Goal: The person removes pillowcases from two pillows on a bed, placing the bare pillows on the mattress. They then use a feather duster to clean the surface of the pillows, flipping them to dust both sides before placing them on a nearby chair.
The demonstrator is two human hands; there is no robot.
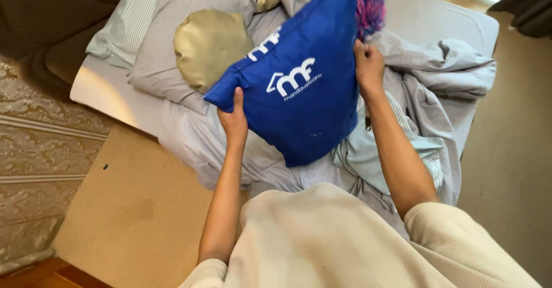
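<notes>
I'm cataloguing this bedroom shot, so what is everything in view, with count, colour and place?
Blue cushion: one, blue with white print, held up over the bed.
Fluffy item: one, pink and purple, at the cushion's top edge.
Round cushion: one, olive gold, on a grey pillow.
Grey pillow: one, at the bed's head.
Striped pillow: one, pale green and white, beside it.
Duvet: one, grey, crumpled on the right.
Mattress: one, grey sheet.
Floor: tan.
Left hand: grip on cushion's lower left edge.
Right hand: grip on its right edge.
</notes>
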